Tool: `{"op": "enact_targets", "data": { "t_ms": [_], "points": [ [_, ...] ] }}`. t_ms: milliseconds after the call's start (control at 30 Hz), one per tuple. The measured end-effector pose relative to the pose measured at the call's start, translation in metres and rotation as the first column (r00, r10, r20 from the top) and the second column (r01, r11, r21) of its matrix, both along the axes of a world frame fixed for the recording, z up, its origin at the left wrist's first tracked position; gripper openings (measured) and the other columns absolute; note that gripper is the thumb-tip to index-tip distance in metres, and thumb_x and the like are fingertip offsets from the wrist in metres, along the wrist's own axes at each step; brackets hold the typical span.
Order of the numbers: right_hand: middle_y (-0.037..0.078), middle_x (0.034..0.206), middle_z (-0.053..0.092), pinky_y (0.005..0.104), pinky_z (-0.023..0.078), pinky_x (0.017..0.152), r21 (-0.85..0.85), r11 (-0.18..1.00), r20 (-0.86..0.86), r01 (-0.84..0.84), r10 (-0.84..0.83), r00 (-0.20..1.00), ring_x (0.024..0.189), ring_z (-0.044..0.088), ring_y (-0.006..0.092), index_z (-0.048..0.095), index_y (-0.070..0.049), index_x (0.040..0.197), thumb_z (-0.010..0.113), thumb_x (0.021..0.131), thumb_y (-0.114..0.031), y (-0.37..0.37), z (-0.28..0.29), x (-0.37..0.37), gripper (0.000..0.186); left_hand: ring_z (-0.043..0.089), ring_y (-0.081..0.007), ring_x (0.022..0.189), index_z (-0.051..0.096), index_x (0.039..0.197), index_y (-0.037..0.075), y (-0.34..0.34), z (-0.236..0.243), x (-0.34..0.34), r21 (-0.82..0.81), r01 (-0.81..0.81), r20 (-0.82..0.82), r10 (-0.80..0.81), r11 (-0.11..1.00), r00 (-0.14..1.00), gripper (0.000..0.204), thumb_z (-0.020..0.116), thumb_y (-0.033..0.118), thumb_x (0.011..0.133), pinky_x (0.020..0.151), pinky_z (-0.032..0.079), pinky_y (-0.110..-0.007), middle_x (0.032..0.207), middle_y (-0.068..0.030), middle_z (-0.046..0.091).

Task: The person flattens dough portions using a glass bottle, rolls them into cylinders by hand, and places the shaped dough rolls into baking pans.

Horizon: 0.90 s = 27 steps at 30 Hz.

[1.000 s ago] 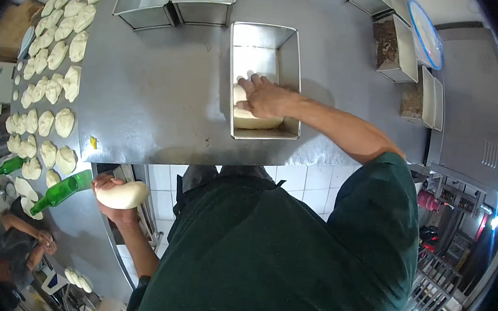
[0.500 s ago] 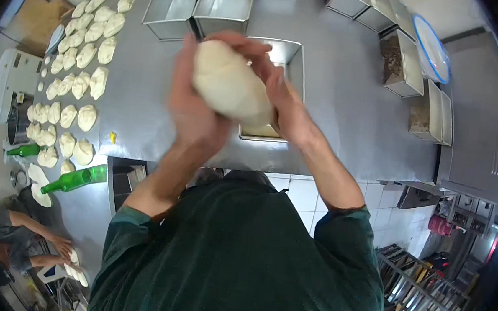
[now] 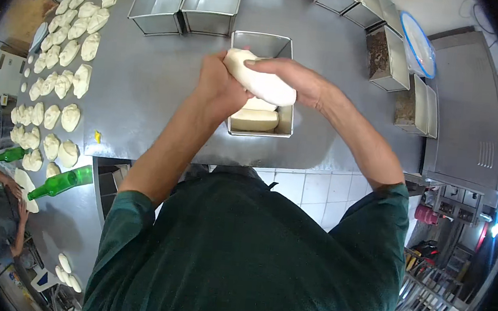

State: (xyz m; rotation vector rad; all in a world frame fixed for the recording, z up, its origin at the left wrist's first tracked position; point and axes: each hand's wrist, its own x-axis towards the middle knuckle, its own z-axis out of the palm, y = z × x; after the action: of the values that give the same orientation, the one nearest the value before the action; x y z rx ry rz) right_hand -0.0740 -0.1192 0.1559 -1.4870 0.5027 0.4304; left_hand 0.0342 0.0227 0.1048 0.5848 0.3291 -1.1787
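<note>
A long, smooth roll of pale dough (image 3: 260, 80) is held by both hands above a metal loaf tin (image 3: 291, 116). My left hand (image 3: 222, 85) cups its left end and underside. My right hand (image 3: 297, 80) lies over its right side, thumb pressed on top. Inside the tin, below the held dough, another dough roll (image 3: 254, 120) lies crosswise at the near end. Part of a further pale piece shows between the two. The held dough and my hands hide much of the tin's far half.
Dough lumps (image 3: 64, 85) stand in rows at the left. Green bottles (image 3: 62, 182) lie beside them. A co-worker's hands (image 3: 19, 194) touch flattened dough. Bare loaf tins (image 3: 210, 22) stand at the back; tins with dark contents (image 3: 396, 65) stand right, near a blue-rimmed round lid (image 3: 417, 46).
Both hands have brought the dough lower, over the tin, and turned it more level. The tin's near dough now shows more. The co-worker's hands have moved from small dough rolls to a flat piece.
</note>
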Motion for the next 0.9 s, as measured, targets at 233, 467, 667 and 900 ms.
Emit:
{"op": "enact_targets", "data": {
  "t_ms": [233, 467, 667, 900],
  "points": [
    [0.017, 0.113, 0.070, 0.0323, 0.056, 0.085, -0.866, 0.494, 0.214, 0.078, 0.225, 0.951, 0.100, 0.069, 0.0225, 0.057, 0.004, 0.136, 0.062, 0.100, -0.051, 0.015, 0.002, -0.007, 0.066, 0.060, -0.0338, 0.114, 0.052, 0.132, -0.012, -0.007, 0.029, -0.012, 0.059, -0.168, -0.084, 0.173, 0.984, 0.981, 0.049, 0.041, 0.024, 0.101, 0.103, 0.046, -0.046, 0.130, -0.0238, 0.060],
    [0.013, 0.110, 0.071, 0.0350, 0.054, 0.083, -0.427, 0.894, 0.257, 0.134, -0.022, 0.966, 0.096, 0.068, 0.0231, 0.063, 0.001, 0.132, 0.063, 0.097, -0.055, -0.012, 0.004, -0.006, 0.065, 0.058, -0.0342, 0.123, 0.050, 0.135, -0.012, 0.010, 0.074, -0.013, -0.045, -0.001, -0.046, -0.001, 0.999, 0.999, 0.052, 0.043, 0.030, 0.105, 0.112, 0.043, -0.047, 0.134, -0.0255, 0.058],
    [0.013, 0.105, 0.073, 0.0379, 0.055, 0.082, -0.581, 0.792, 0.020, -0.186, 0.242, 0.970, 0.092, 0.070, 0.0239, 0.070, -0.004, 0.121, 0.064, 0.093, -0.055, -0.031, 0.022, 0.022, 0.058, 0.054, -0.0308, 0.136, 0.046, 0.149, 0.000, 0.084, 0.025, 0.012, -0.027, 0.125, 0.391, -0.105, 0.992, 0.914, 0.052, 0.048, 0.032, 0.107, 0.112, 0.044, -0.044, 0.145, -0.0210, 0.056],
    [0.014, 0.102, 0.076, 0.0430, 0.056, 0.078, -0.831, 0.065, -0.516, -0.553, 0.281, 0.809, 0.091, 0.071, 0.0335, 0.075, -0.009, 0.111, 0.067, 0.082, -0.058, -0.030, -0.026, 0.069, 0.058, 0.056, -0.0259, 0.134, 0.044, 0.153, 0.000, 0.170, -0.013, 0.038, 0.020, -0.132, 0.323, 0.119, 0.991, 0.939, 0.054, 0.047, 0.029, 0.107, 0.109, 0.045, -0.036, 0.150, -0.0196, 0.054]
  ]
}}
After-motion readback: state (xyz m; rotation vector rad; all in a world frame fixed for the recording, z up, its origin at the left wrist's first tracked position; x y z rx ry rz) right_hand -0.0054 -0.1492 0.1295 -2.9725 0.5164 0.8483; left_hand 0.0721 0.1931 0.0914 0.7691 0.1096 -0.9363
